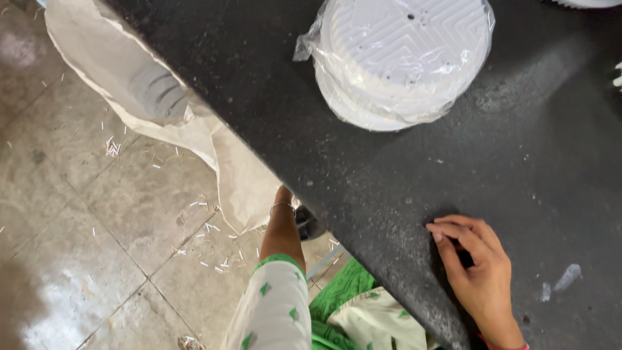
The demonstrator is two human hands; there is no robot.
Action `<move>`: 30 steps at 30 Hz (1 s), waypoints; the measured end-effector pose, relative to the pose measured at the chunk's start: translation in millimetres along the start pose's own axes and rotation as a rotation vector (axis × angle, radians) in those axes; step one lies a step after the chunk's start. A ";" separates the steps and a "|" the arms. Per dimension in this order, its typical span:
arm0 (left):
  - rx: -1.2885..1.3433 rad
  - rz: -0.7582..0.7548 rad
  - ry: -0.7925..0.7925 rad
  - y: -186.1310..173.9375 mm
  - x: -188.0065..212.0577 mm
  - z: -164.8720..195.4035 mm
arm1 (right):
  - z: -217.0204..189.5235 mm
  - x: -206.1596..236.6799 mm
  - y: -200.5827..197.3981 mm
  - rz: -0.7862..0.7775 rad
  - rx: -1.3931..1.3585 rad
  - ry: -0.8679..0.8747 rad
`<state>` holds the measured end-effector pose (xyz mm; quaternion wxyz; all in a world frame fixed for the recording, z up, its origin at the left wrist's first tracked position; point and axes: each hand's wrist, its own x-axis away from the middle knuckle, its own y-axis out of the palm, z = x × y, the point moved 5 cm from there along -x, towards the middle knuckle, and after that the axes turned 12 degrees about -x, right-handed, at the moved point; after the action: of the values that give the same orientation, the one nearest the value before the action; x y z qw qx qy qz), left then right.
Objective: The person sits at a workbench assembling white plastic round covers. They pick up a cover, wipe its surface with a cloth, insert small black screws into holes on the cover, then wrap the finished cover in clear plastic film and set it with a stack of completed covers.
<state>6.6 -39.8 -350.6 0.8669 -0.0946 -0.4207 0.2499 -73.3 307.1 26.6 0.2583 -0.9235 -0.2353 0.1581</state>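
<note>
My right hand [476, 269] rests on the dark speckled tabletop [363, 162] near its front edge, fingers curled loosely inward, nothing visible in it. My left arm reaches down under the table edge; only the wrist with a thin bangle [282, 206] and forearm show, and the left hand itself is hidden beneath the table. A stack of white round discs wrapped in clear plastic [398, 58] sits on the table, far above my right hand.
A large pale sack [194, 123] hangs off the table's left edge over a grey tiled floor [84, 233] strewn with small white bits. A small clear plastic scrap [567, 277] lies right of my hand. Green and white clothing shows below.
</note>
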 end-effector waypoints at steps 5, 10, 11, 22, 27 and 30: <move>0.098 -0.087 -0.087 3.6 10.3 -9.3 | 1.6 -0.3 2.3 0.004 -0.010 0.036; -0.049 -0.190 -0.083 2.1 13.6 -18.3 | 2.3 2.2 1.5 0.001 -0.048 0.035; -0.310 -0.162 0.087 -2.8 15.9 -11.8 | 1.4 2.5 0.8 0.002 -0.063 0.025; -0.005 1.556 0.524 -178.1 204.8 88.1 | -12.6 6.1 -9.5 0.037 -0.117 -0.107; 0.287 1.112 0.946 -197.5 232.9 242.1 | -7.3 11.3 -13.3 0.044 -0.179 -0.085; 0.271 0.660 0.918 -170.5 219.4 333.8 | -2.7 14.8 -17.1 0.058 -0.255 -0.050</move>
<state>-78.0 -88.9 72.6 0.8411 -0.2077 0.0857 0.4921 -65.8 326.6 35.8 0.1283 -0.9510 -0.2331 0.1573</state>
